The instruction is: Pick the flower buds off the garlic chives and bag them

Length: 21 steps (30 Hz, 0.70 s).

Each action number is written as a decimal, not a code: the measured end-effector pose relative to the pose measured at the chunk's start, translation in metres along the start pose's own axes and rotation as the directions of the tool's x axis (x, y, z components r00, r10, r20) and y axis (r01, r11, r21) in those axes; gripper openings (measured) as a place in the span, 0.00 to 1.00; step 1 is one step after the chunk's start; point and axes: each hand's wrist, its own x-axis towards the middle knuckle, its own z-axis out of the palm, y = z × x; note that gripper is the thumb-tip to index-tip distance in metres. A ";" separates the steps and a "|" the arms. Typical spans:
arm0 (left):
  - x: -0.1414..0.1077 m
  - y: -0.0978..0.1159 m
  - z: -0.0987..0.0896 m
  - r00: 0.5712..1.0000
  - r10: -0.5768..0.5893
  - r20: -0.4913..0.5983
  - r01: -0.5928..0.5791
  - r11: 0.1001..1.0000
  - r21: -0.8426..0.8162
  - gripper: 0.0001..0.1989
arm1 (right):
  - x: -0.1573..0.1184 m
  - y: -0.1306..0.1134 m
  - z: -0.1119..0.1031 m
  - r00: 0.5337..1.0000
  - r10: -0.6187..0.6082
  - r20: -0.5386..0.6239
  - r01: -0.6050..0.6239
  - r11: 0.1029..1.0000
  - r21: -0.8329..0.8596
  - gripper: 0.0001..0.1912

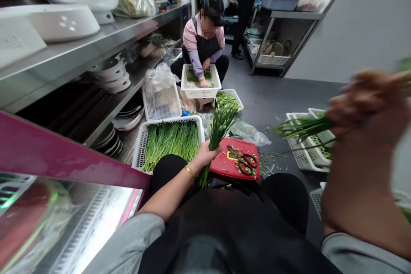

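My left hand [205,155], with a gold bangle at the wrist, is closed around an upright bunch of flowering chive stems [222,122], buds upward. Raised at the right and smeared by motion, my right hand [362,105] grips another bunch of green stems [305,127] whose ends point left. Black-handled scissors [246,163] lie on a red case [220,168] in front of my knees, among scattered green bits. Left of my left hand, a white basket [138,150] holds long green stems lying side by side.
Opposite me a co-worker [205,43] sits with both hands in a white basket [201,93] of greens. More white baskets [300,150] stand on the floor at right. A steel shelf [128,36] with dishes runs along the left. Another person [247,4] stands behind.
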 end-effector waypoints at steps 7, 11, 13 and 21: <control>-0.008 0.001 0.005 0.988 0.148 -0.053 -0.133 0.966 0.223 0.10 | -0.027 0.088 0.120 0.884 0.453 0.117 -0.466 0.836 0.289 0.24; -0.010 -0.007 0.005 0.985 0.173 -0.016 -0.163 0.952 0.258 0.08 | -0.022 0.093 0.127 0.909 0.411 0.065 -0.408 0.851 0.330 0.25; -0.009 -0.010 0.005 0.983 0.186 -0.003 -0.179 0.951 0.253 0.09 | -0.018 0.093 0.126 0.925 0.379 0.030 -0.369 0.874 0.317 0.25; -0.001 -0.006 0.000 0.985 0.167 0.052 -0.174 0.965 0.196 0.10 | 0.024 0.051 0.082 0.998 -0.031 -0.052 0.037 0.992 0.122 0.19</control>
